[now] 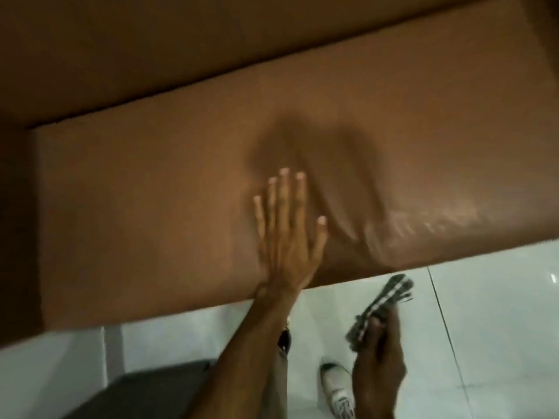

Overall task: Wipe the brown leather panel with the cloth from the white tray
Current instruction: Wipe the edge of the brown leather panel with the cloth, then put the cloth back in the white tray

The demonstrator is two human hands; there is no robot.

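Our left hand [287,237] lies flat and fully spread on the brown leather panel [151,207], which fills the centre and upper part of the frame; it grips nothing and simply presses on the surface. Our right hand [378,358], at the lower right, is closed around the bunched checked cloth [381,306], which sits below the panel's lower edge and is not yet touching the leather. The white tray is not in view. To do this step well, we judge that we should bring the cloth up onto the panel beside the flat hand, open it out for wider contact, and wipe in long overlapping strokes. The glossy streaks [429,222] at centre right suggest where to begin, though blur makes them uncertain.
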